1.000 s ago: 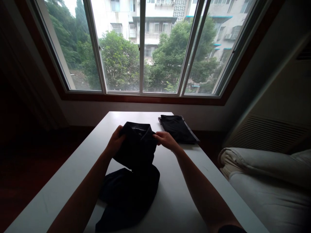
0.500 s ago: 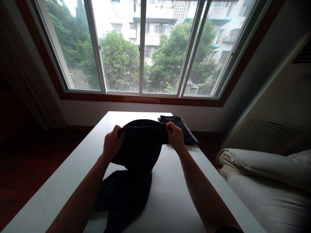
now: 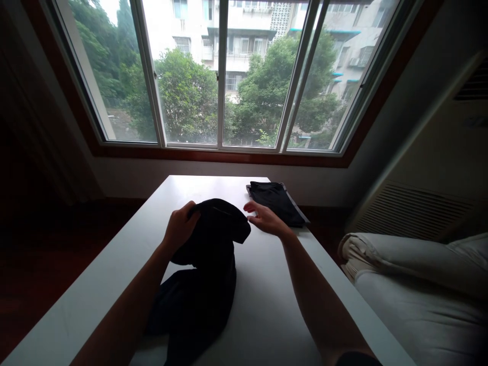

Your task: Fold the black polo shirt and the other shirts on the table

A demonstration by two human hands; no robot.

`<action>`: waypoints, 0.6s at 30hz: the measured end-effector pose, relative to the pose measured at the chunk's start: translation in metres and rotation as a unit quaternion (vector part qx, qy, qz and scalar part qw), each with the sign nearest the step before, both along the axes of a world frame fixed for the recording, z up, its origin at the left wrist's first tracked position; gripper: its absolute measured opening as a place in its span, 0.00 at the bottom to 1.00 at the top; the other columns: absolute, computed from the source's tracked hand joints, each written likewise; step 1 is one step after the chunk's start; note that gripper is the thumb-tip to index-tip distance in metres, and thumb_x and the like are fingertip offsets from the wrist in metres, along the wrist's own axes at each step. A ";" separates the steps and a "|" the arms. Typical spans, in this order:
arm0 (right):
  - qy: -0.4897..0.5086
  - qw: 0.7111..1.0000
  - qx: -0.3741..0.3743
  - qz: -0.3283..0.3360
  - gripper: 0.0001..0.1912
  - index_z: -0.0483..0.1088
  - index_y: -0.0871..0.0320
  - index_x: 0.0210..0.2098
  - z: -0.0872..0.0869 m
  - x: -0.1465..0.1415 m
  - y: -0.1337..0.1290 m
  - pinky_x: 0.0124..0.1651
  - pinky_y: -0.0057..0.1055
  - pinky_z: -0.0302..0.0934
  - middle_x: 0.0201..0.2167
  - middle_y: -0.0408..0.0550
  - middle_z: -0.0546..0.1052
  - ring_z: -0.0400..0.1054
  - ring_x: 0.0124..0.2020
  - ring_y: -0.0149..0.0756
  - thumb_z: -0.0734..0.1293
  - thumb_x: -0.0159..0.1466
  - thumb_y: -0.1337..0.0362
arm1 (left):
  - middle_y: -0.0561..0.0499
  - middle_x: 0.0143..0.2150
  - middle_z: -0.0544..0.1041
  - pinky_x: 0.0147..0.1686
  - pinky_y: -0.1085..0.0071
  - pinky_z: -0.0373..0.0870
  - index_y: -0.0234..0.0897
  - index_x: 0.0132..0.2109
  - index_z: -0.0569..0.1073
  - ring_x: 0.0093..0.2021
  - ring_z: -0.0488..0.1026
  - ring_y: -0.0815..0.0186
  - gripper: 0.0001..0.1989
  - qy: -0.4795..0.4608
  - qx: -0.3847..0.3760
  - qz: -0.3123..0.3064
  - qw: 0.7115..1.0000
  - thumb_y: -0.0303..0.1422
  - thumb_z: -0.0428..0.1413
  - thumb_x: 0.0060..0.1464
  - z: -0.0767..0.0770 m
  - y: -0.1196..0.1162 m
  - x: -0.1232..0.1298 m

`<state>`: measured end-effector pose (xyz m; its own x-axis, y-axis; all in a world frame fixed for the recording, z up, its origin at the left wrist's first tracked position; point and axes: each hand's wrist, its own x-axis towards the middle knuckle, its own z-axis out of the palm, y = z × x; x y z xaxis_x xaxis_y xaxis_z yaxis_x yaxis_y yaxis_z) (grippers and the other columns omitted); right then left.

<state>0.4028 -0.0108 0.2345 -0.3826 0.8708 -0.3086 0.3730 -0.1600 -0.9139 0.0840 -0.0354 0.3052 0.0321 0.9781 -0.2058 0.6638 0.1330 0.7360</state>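
A pair of black pants (image 3: 211, 239) hangs partly lifted over the white table (image 3: 274, 305), the waist opening at the top and the lower part lying bunched on the tabletop. My left hand (image 3: 182, 223) is closed on the left side of the waistband, thumb toward me. Just right of the waistband's drooping right end is my right hand (image 3: 264, 217), fingers apart and curved, with nothing between them. Dark cloth and shadow hide most seams and folds.
A folded dark garment with a grey edge (image 3: 280, 203) lies at the table's far right corner. Beyond the table is a wide window (image 3: 221, 76). A pale cushioned seat (image 3: 415, 284) stands on the right, near a vented white unit (image 3: 415, 208).
My right hand has let go of the waistband and moved slightly left. The waistband's right end has sagged and the opening narrowed. My left hand keeps its hold, shifted slightly right.
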 end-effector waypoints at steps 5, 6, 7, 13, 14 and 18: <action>0.009 0.982 -0.118 0.146 0.26 0.78 0.51 0.53 -0.001 0.016 -0.004 0.45 0.33 0.68 0.47 0.50 0.81 0.74 0.50 0.47 0.78 0.54 0.58 | 0.56 0.25 0.69 0.29 0.69 0.58 0.41 0.32 0.68 0.27 0.65 0.65 0.11 -0.031 -0.010 0.039 0.999 0.39 0.55 0.63 0.001 0.001 -0.001; 0.003 0.981 -0.122 0.151 0.28 0.78 0.51 0.54 -0.001 0.017 -0.004 0.44 0.32 0.68 0.47 0.50 0.81 0.74 0.49 0.46 0.79 0.53 0.57 | 0.56 0.25 0.69 0.29 0.69 0.59 0.41 0.32 0.68 0.27 0.65 0.65 0.11 -0.045 -0.015 0.046 0.998 0.39 0.55 0.62 0.002 0.001 0.000; -0.003 0.981 -0.121 0.152 0.29 0.79 0.50 0.54 -0.001 0.017 -0.005 0.42 0.31 0.68 0.46 0.49 0.81 0.74 0.48 0.45 0.79 0.52 0.57 | 0.56 0.26 0.69 0.29 0.69 0.59 0.41 0.32 0.68 0.28 0.65 0.65 0.12 -0.059 -0.020 0.052 0.997 0.39 0.55 0.62 0.003 0.001 0.001; -0.017 0.993 -0.070 0.098 0.20 0.83 0.49 0.43 -0.017 0.004 -0.008 0.36 0.30 0.64 0.35 0.45 0.82 0.74 0.36 0.42 0.79 0.49 0.62 | 0.57 0.27 0.69 0.29 0.71 0.61 0.40 0.33 0.68 0.29 0.65 0.67 0.09 -0.141 -0.055 0.048 0.987 0.37 0.55 0.62 0.006 -0.001 0.010; -0.018 0.995 -0.052 0.081 0.14 0.83 0.50 0.40 -0.021 0.002 -0.008 0.36 0.30 0.62 0.32 0.44 0.81 0.73 0.34 0.41 0.76 0.52 0.63 | 0.56 0.28 0.69 0.29 0.71 0.61 0.40 0.33 0.69 0.29 0.65 0.67 0.09 -0.147 -0.060 0.045 0.986 0.36 0.55 0.62 0.006 -0.002 0.011; -0.016 0.998 0.008 -0.052 0.10 0.80 0.54 0.35 -0.030 0.002 -0.001 0.33 0.30 0.57 0.27 0.44 0.77 0.66 0.28 0.36 0.65 0.61 0.62 | 0.57 0.27 0.68 0.28 0.71 0.60 0.40 0.33 0.69 0.28 0.65 0.67 0.10 -0.134 -0.058 0.051 0.988 0.38 0.56 0.62 0.005 -0.003 0.008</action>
<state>0.4048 -0.0122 0.2045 -0.2806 0.9104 -0.3041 0.3836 -0.1840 -0.9050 0.0921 -0.0379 0.3098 0.0028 0.9492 -0.3146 0.4256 0.2835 0.8594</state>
